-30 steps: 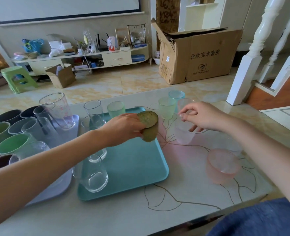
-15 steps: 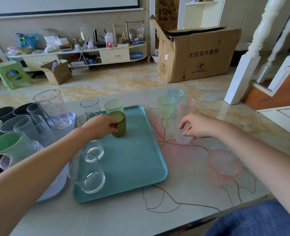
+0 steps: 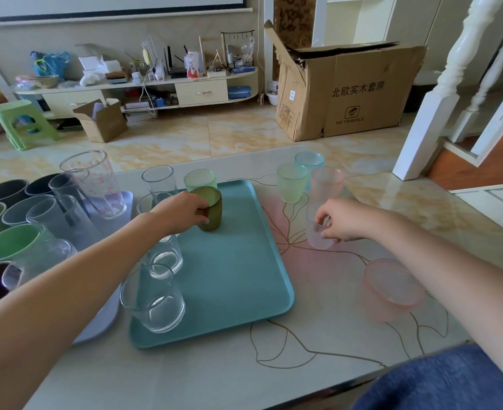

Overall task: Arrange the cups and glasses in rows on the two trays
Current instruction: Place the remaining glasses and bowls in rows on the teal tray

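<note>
one head-worn wide view looks forward and down, close over the worktop (image 3: 318, 344), room floor beyond both grips.

free: bare teal tray (image 3: 238, 279) floor right of and nearer than the left hand (image 3: 182, 210) fingers | blocked: clear glasses (image 3: 158, 294) under the left wrist, pale green cup (image 3: 200, 179) just beyond the fingertips | right hand (image 3: 340, 221): green cup (image 3: 291, 182) and pink cup (image 3: 326, 180) beyond the fingers, pink bowl (image 3: 395, 287) nearer | open tabletop (image 3: 318, 291) between tray and bowl

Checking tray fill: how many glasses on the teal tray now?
5, some possibly hidden by the left arm: olive glass in left hand, mint glass, clear ones down teal tray left edge.
</note>
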Action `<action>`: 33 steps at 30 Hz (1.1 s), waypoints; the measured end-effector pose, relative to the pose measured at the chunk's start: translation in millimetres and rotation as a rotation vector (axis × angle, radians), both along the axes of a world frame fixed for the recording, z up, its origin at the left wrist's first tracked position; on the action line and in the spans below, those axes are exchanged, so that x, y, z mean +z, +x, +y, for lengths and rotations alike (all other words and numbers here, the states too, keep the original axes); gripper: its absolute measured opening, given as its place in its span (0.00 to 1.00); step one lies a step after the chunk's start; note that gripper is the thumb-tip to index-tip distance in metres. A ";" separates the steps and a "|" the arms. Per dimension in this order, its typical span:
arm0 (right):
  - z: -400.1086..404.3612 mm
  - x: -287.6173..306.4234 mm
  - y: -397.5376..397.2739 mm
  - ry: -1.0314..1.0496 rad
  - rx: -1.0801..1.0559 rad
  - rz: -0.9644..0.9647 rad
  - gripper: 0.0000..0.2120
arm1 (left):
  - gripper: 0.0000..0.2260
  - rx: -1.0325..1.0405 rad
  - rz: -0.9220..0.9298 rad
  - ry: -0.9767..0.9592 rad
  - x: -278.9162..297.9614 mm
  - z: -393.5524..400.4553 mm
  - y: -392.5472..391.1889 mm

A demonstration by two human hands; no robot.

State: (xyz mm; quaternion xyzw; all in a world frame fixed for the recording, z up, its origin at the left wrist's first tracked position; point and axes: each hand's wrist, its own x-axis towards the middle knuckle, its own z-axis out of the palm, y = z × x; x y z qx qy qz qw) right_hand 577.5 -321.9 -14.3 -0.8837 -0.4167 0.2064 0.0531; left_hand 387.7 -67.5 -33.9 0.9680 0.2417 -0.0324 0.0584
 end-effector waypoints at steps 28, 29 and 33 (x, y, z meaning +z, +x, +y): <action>52.1 37.0 -88.7 0.351 0.385 -0.045 0.13 | 0.10 0.282 -0.156 -0.050 14.1 14.1 -48.3; 58.2 34.1 -92.8 0.340 0.404 -0.050 0.13 | 0.11 0.281 -0.157 -0.051 13.6 14.2 -48.2; 80.4 24.1 -105.3 0.278 0.459 -0.081 0.14 | 0.11 0.278 -0.201 -0.018 12.1 11.0 -49.4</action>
